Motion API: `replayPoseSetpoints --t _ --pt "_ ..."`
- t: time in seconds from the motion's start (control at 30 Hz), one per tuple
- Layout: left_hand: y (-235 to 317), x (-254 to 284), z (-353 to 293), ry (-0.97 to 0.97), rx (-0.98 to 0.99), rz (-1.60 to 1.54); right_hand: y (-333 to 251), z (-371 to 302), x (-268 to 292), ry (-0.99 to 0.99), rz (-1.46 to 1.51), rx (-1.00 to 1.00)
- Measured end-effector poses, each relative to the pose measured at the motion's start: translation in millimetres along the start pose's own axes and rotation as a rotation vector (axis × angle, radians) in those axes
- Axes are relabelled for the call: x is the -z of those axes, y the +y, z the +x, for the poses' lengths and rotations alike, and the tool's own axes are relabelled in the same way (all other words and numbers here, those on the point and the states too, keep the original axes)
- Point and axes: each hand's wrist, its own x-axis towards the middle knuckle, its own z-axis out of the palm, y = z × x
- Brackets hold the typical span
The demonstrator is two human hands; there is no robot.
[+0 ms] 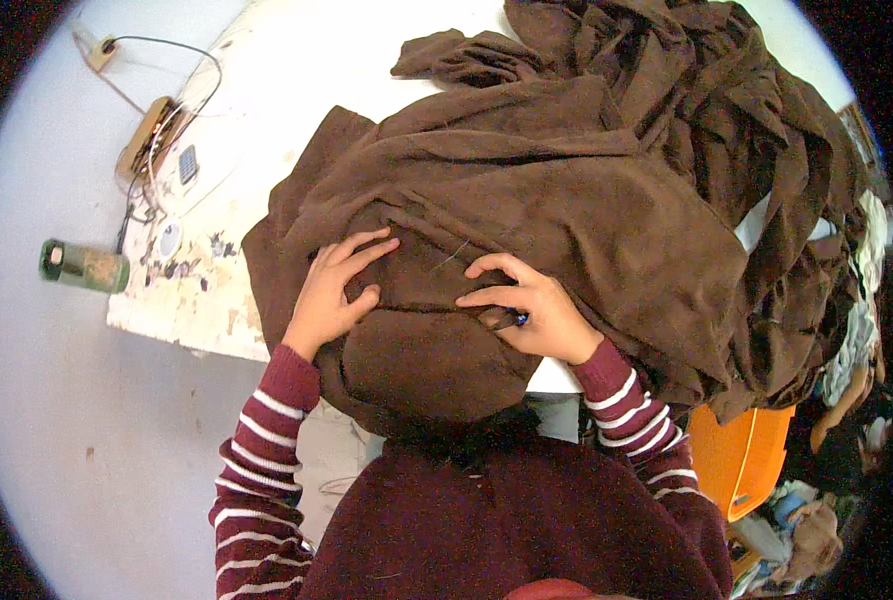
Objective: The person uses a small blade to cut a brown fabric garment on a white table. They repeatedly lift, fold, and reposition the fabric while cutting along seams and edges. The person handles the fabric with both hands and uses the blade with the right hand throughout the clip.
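A large dark brown cloth (556,210) lies bunched and folded in front of me, its near part hanging toward my lap. A straight seam or folded edge crosses it between my hands. My left hand (338,292) rests on the cloth at the left end of that edge, thumb and fingers apart. At the right end my right hand (541,312) presses the cloth with thumb side and fingertips. Tucked in its curled fingers is a small dark tool with a blue end (518,319); its kind is mostly hidden by the hand.
Under the cloth is a worn white table (216,315). A wooden block with cables (146,138) and a green container (84,266) sit along its left side. An orange plastic crate (741,460) stands at the lower right, near piled clothes (801,535).
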Motion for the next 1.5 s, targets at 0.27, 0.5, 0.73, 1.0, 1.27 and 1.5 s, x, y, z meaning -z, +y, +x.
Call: replayPoseSetpoints --t 0.27,0.5,0.73,1.0,1.27,1.5 --pt "1.7 -0.6 -0.2 0.005 0.016 -0.025 5.3 -1.5 0.7 0.221 0.432 -0.105" --pt "3.8 -3.3 -1.8 0.01 -0.011 0.043 -0.7 2.2 3.0 0.311 0.659 -0.244" --pt "-1.3 -8.7 -2.3 0.027 -0.033 0.072 8.8 8.6 -5.9 0.381 0.635 -0.168" --pt "-9.4 -14.7 -3.6 0.09 -0.098 0.111 -1.7 3.1 -10.2 0.389 0.545 -0.132" --pt "-11.0 -13.4 -3.6 0.113 -0.148 0.115 -16.4 -0.1 -7.1 0.448 0.561 -0.245" --pt "55.2 -18.0 -10.4 0.372 -0.364 0.153 -41.1 20.1 -15.5 0.474 0.574 -0.036"
